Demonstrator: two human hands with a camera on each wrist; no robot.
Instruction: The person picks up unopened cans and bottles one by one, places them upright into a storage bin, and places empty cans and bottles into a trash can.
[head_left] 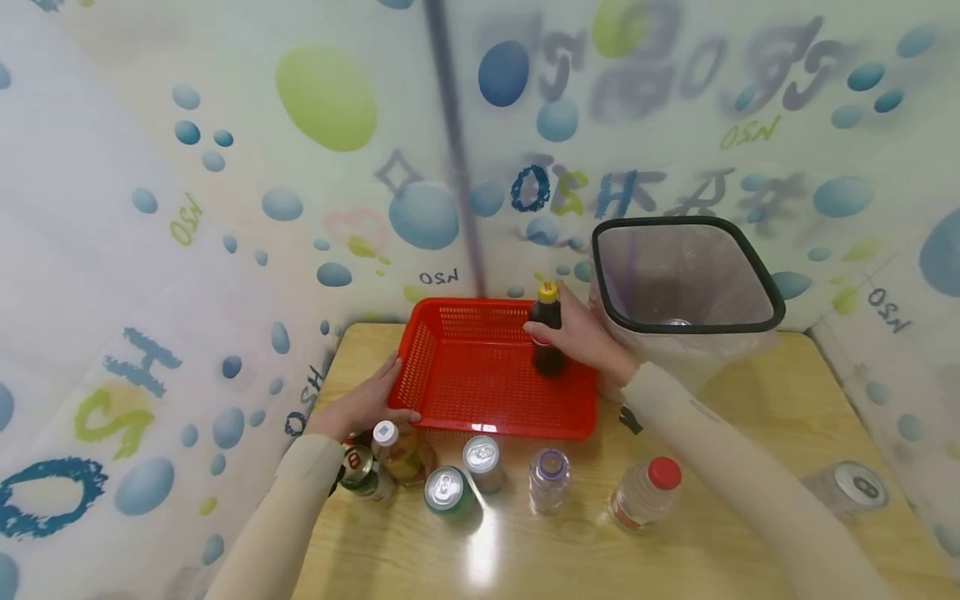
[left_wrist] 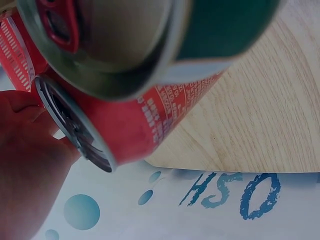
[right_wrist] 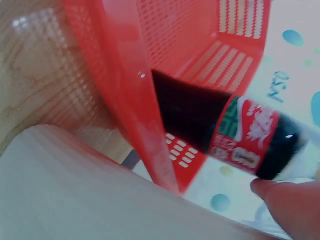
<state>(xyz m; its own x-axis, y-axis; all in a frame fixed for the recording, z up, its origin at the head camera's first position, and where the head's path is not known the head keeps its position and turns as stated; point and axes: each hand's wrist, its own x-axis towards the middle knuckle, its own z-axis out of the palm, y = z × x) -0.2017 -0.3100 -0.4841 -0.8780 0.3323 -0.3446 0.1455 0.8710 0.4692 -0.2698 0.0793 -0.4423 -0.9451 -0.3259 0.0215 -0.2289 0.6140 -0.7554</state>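
Dark cola bottle (head_left: 546,313) is at 9 o'clock of the right hand (head_left: 581,333), in direct contact. Right hand: thumb on the near side, rest of the hand round the far side, closed about the bottle's upper half. Bottle roughly upright, yellow cap on top, red label; its lower end is inside the red basket (head_left: 465,392), at about 2 o'clock of basket centre. Whether its base meets the basket floor: cannot tell.

Left hand (head_left: 360,408): at 8 o'clock of the basket, fingers extended along the outer wall, thumb at the near corner; grasps nothing visible. Red can (left_wrist: 130,125) tilted in the left wrist view, just beside this hand; contact unclear.

Containers: basket holds the cola bottle only. Clear-walled bin (head_left: 675,267), black rim, at 2 o'clock of the basket; one metallic can top (head_left: 677,322) shows inside, partly hidden by the rim.

Surface (head_left: 390,542), 6 o'clock side of basket, left to right: dark green can (head_left: 362,483), white-capped bottle (head_left: 405,462), green can (head_left: 448,492), silver can (head_left: 483,462), purple-capped bottle (head_left: 549,483), red-capped bottle (head_left: 645,500). Silver-lidded container (head_left: 847,487) at 4 o'clock, well apart.
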